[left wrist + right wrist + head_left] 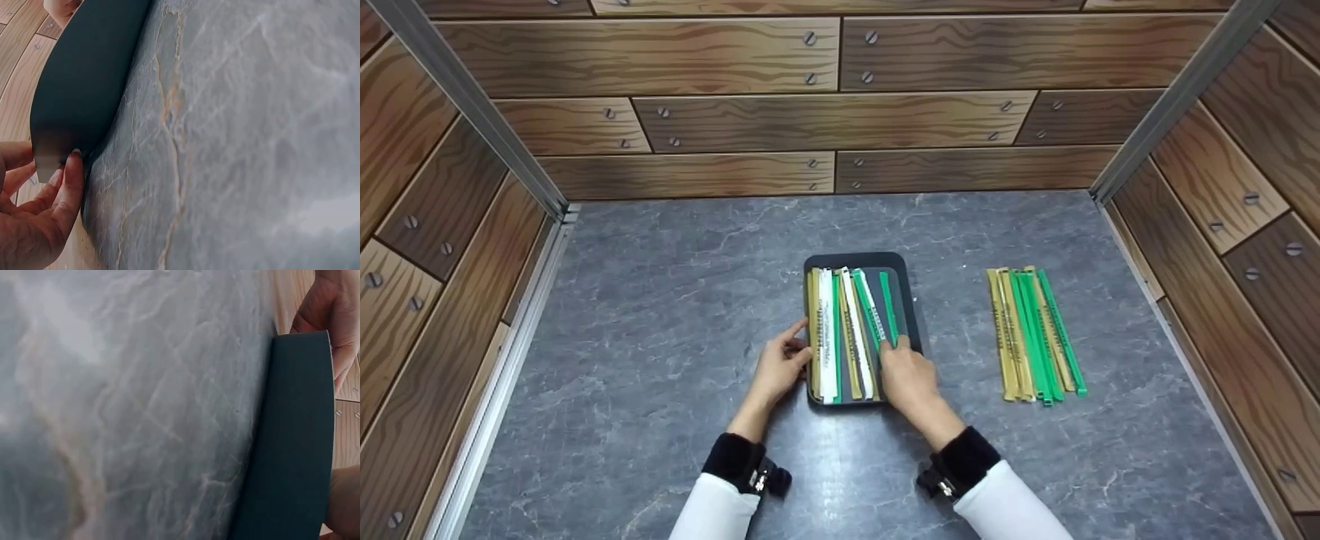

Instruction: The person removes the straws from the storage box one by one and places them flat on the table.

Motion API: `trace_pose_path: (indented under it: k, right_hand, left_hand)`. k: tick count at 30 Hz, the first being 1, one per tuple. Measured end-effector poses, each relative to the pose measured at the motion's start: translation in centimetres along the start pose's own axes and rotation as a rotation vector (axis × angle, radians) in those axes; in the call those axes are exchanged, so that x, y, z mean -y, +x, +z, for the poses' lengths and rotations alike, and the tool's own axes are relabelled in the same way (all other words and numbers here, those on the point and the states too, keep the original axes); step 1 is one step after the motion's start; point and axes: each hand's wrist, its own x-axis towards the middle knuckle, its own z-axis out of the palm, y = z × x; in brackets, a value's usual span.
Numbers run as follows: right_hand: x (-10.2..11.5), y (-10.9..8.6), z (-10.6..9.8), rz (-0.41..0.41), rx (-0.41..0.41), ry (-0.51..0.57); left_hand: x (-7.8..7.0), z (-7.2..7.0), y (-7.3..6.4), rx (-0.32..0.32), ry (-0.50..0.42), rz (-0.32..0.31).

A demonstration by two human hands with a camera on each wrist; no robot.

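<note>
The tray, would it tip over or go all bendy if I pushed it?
The tray probably wouldn't tip, because it sits flat and looks wide and low. It seems fairly stiff, as its long sides look straight. The strips inside might slide about, since they lie loose with gaps between some.

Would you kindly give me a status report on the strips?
Left hand touching tray. Right hand over near end of green strip, grip hidden. Tray holds assorted strips; pile lies to its right. No obstruction seen.
</note>
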Motion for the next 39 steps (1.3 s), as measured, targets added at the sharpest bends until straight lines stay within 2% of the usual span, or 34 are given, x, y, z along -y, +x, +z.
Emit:
trace_pose_path:
  k: [4, 10, 18, 28, 34, 39]
  right_hand:
    - [-0.1, -0.2, 0.3, -0.037, -0.044, 0.018]
    - [-0.2, -0.1, 0.2, -0.032, 0.0, 0.075]
    - [-0.5, -0.2, 0.4, -0.031, 0.021, 0.159]
    - [-0.8, -0.2, 0.1, -0.06, -0.034, 0.239]
    - [-1.3, 0.0, -1.0, -0.037, -0.043, 0.389]
    - [-2.7, 0.0, -2.6, 0.004, -0.054, 0.5]
  left_hand:
    - [-0.2, 0.0, -0.1, -0.004, 0.021, -0.001]
    - [-0.3, 0.0, -0.2, -0.006, 0.025, -0.006]
    - [-0.2, 0.0, -0.2, 0.004, 0.012, -0.013]
    - [-0.3, -0.1, -0.2, 0.003, 0.002, -0.026]
    - [-0.4, -0.1, -0.2, 0.0, 0.032, 0.0]
    - [-0.5, -0.2, -0.1, -0.004, 0.035, -0.009]
